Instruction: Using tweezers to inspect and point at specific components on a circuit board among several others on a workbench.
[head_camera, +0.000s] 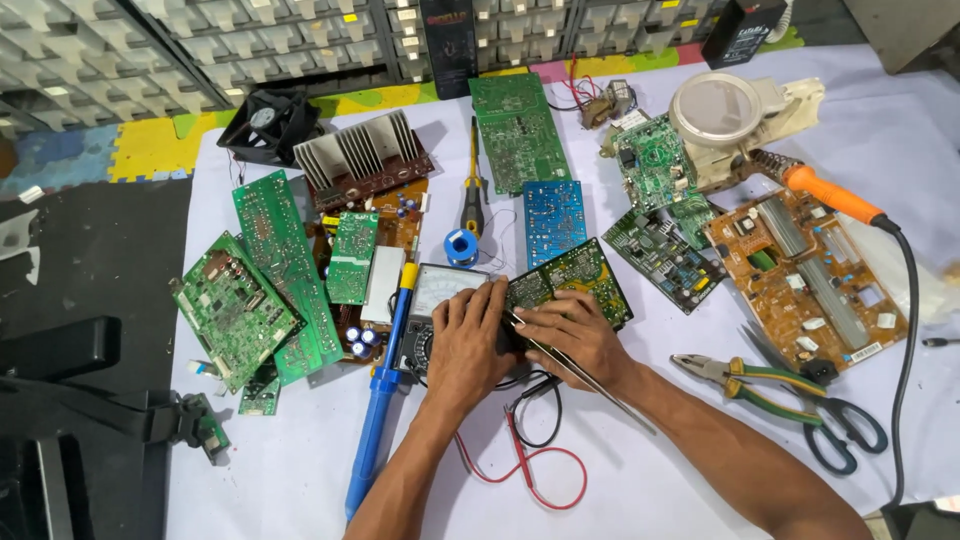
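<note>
- White cloth covers the worktop (900, 130), with rows of small parts drawers along the far edge and coloured foam mats on the floor beyond.
- Left hand (468, 340): lies palm-down on the analog multimeter (432, 312), fingers curled over its top edge where it meets the board. The fingers are closed lightly on the meter body, which appears to steady it (the grip itself is partly hidden by the hand).
- Right hand (575, 335): rests on the near edge of the green circuit board (572, 285). A thin metal probe (575, 365) runs under the fingers and out to the near right; the fingers are closed on it, pinning it at a low angle so that its tip meets the board.
- Green circuit board: near the middle of the worktop, tilted, touching the multimeter on its left. Dark green face with yellow outlines and small components; its near edge is covered by the right hand.
- Red and black test leads (530, 460) loop on the cloth just near of the hands, slack.
- Blue solder sucker (378, 410) lies just left of the meter; a solder spool (461, 245) sits just beyond it.
- Orange-handled soldering iron (830, 192) rests on the brown board (810, 280) at right, well apart from the hands.
- Pliers (740, 385) and scissors (835, 425) lie near right, within reach.
</note>
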